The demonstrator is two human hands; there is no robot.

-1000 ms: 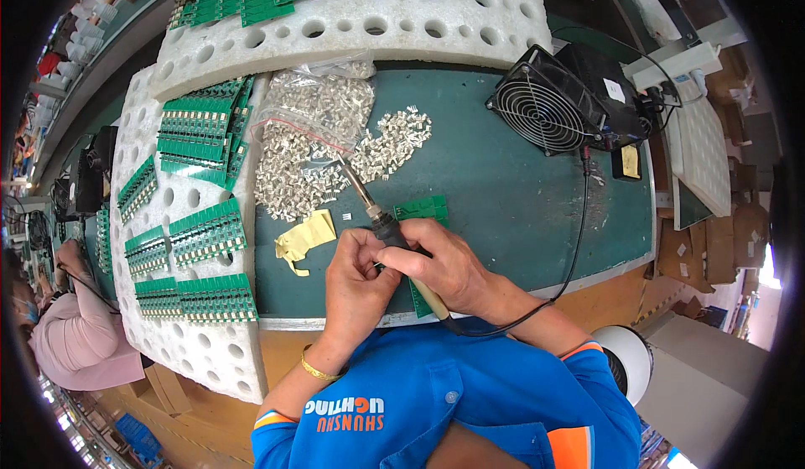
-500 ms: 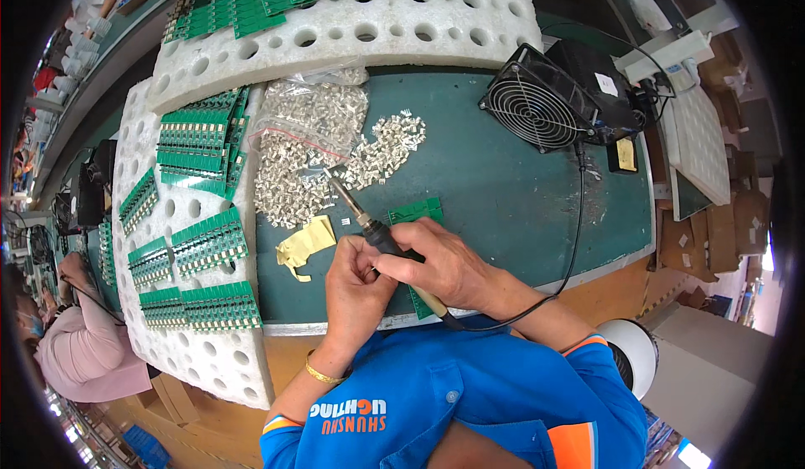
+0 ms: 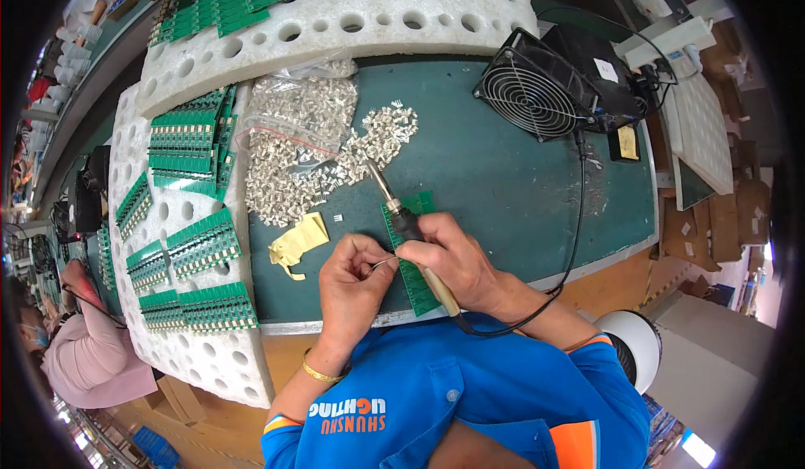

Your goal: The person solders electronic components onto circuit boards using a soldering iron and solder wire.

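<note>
In my right hand (image 3: pixel 459 269) is a soldering iron (image 3: pixel 407 224), its fingers wrapped round the dark grip. The metal tip points away from me, towards a pile of small white connectors (image 3: pixel 377 146). My left hand (image 3: pixel 350 289) is closed, with thumb and forefinger pinching a thin solder wire (image 3: pixel 384 261) whose end sticks out towards the right hand. Under the iron and beside both hands lies a green circuit board panel (image 3: pixel 417 291), partly covered by the right hand. A single white connector (image 3: pixel 338 217) rests on the table beyond the left hand.
Left stands a holed white foam block (image 3: pixel 197 367) bearing green boards (image 3: pixel 205 238); another foam block (image 3: pixel 327 39) spans the back. A plastic bag of connectors (image 3: pixel 302 108), yellow scrap (image 3: pixel 298 238) and black fan (image 3: pixel 532 100) are around. The iron's cord (image 3: pixel 579 217) curves right. A co-worker (image 3: pixel 88 347) sits far left.
The iron's tip has swung to the right. My hands have drawn slightly apart, so more of the green board and the wire in my left fingers show. The view has shifted slightly.
</note>
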